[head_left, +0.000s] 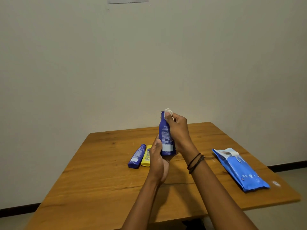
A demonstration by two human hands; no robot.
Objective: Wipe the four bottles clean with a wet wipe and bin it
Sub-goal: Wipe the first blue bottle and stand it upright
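Observation:
I hold a dark blue bottle point(165, 135) upright above the wooden table point(103, 180). My left hand point(157, 161) grips its base from below. My right hand point(177, 128) presses a crumpled white wet wipe point(168, 112) against the bottle's neck and cap. Two more bottles lie side by side on the table to the left: a blue one point(137, 156) and a yellow one point(146, 156), the yellow partly hidden behind my left hand. A fourth bottle is not visible.
A blue wet-wipe pack point(240, 170) lies on the table's right side with its flap open. A small white mark point(275, 183) sits near the right edge. A plain wall stands behind the table. No bin is in view.

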